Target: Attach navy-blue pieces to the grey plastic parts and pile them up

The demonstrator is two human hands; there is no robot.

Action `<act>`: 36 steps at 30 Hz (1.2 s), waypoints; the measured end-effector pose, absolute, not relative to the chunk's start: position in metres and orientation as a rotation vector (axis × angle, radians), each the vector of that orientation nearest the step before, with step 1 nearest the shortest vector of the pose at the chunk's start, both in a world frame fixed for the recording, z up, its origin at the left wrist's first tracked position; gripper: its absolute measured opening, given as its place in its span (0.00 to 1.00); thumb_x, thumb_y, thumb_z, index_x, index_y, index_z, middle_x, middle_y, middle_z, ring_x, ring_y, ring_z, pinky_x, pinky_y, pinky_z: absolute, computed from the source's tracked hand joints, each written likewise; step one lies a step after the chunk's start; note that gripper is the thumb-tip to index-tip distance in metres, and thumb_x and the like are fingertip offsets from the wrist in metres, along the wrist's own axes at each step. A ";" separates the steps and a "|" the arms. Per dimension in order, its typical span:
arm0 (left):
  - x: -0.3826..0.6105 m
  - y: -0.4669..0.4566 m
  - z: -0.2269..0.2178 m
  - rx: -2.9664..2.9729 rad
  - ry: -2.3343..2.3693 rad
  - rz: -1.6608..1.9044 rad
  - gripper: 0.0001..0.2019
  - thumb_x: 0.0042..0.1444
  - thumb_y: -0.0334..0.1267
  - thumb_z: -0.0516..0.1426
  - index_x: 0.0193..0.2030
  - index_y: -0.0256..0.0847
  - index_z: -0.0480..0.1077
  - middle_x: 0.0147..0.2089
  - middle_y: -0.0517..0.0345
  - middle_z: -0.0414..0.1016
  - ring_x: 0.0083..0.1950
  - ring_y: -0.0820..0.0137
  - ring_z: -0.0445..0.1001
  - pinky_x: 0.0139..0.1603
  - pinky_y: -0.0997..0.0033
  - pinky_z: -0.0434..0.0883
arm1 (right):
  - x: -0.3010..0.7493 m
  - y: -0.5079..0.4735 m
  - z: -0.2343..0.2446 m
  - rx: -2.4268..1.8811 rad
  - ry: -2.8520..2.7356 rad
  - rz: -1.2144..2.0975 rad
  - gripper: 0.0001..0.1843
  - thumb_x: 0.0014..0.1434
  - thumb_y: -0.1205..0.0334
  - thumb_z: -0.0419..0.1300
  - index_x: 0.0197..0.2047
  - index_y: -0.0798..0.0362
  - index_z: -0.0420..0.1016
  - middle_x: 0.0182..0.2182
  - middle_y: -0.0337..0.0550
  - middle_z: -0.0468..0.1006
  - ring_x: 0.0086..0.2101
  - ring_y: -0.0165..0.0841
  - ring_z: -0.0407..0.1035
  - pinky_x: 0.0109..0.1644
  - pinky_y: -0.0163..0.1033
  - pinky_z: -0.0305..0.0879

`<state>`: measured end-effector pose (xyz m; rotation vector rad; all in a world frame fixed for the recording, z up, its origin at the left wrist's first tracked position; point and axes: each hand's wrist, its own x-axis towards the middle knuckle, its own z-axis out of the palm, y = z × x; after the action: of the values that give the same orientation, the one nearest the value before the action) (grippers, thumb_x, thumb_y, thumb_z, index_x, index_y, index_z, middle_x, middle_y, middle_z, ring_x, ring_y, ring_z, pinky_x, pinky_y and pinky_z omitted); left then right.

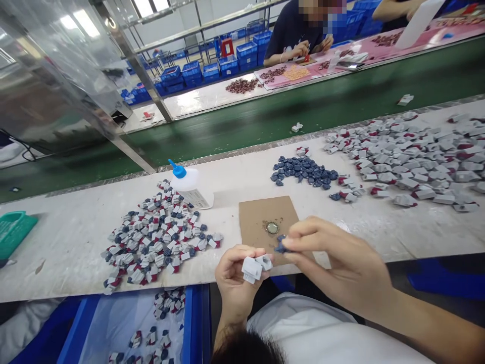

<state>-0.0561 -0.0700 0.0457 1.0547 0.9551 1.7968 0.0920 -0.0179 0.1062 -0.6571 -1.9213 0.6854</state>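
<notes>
The left hand was closed around two small grey plastic pieces, pinched between thumb and fingers at the near edge of the workbench. The right hand was just beside it, its fingertips clamped on one small dark blue part, held close above the grey pieces; whether the blue part touched them could not be told.

Directly behind the hands lay one brown cardboard square, flat on the bench, with one small round blob of glue near its middle and a few specks around it. Behind and to the left of the card one clear glue bottle with a blue nozzle lay tilted against the bench.

To the left of the card spread one loose heap of assembled pieces in grey, red and blue, too many to count. Behind the card to the right lay one cluster of dark blue parts, a few dozen at a guess, and beyond it, on the right, one wide scatter of grey-and-red pieces, also beyond counting.

Below the bench edge on the left stood one blue bin lined with clear plastic, holding about a dozen or more finished pieces. One green basket sat at the far left edge. Behind the bench ran one green conveyor belt carrying two or three stray pieces, and across it another person worked at a second bench.
</notes>
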 end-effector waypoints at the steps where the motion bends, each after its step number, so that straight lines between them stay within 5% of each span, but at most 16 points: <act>1: -0.054 -0.069 0.048 0.971 0.929 1.778 0.12 0.43 0.31 0.63 0.36 0.48 0.72 0.34 0.61 0.77 0.32 0.72 0.76 0.31 0.74 0.75 | 0.093 -0.018 0.108 -0.695 -1.867 0.706 0.13 0.52 0.76 0.58 0.39 0.52 0.69 0.32 0.42 0.70 0.33 0.29 0.67 0.33 0.33 0.66; 9: -0.044 -0.066 0.057 0.546 0.969 1.704 0.07 0.38 0.35 0.66 0.26 0.41 0.73 0.23 0.65 0.76 0.23 0.79 0.73 0.25 0.84 0.70 | 0.088 -0.014 0.110 -0.830 -1.804 0.965 0.09 0.52 0.72 0.58 0.37 0.51 0.72 0.33 0.41 0.73 0.34 0.29 0.69 0.31 0.30 0.69; 15: -0.046 -0.069 0.056 0.608 1.104 1.707 0.08 0.39 0.32 0.65 0.28 0.44 0.74 0.30 0.65 0.79 0.32 0.78 0.76 0.34 0.83 0.72 | 0.086 -0.013 0.108 -0.779 -1.920 0.835 0.09 0.53 0.73 0.58 0.38 0.54 0.73 0.32 0.42 0.74 0.34 0.28 0.70 0.35 0.31 0.68; 29: -0.061 -0.080 0.050 1.218 1.244 1.732 0.15 0.44 0.20 0.60 0.36 0.43 0.71 0.38 0.59 0.79 0.38 0.71 0.76 0.34 0.76 0.74 | 0.095 -0.012 0.118 -0.567 -2.414 0.590 0.12 0.55 0.79 0.48 0.36 0.56 0.67 0.34 0.45 0.69 0.33 0.30 0.63 0.35 0.35 0.62; 36: -0.058 -0.078 0.052 1.247 1.219 1.882 0.16 0.43 0.20 0.60 0.36 0.44 0.70 0.38 0.60 0.79 0.38 0.70 0.77 0.37 0.71 0.74 | 0.087 -0.016 0.109 -0.603 -2.113 0.640 0.10 0.56 0.76 0.52 0.38 0.54 0.66 0.32 0.43 0.70 0.34 0.28 0.66 0.35 0.32 0.64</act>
<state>-0.0577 -0.0776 0.0518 1.2466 1.2192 1.8817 0.0872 -0.0163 0.1089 -0.6025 -2.1128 0.6399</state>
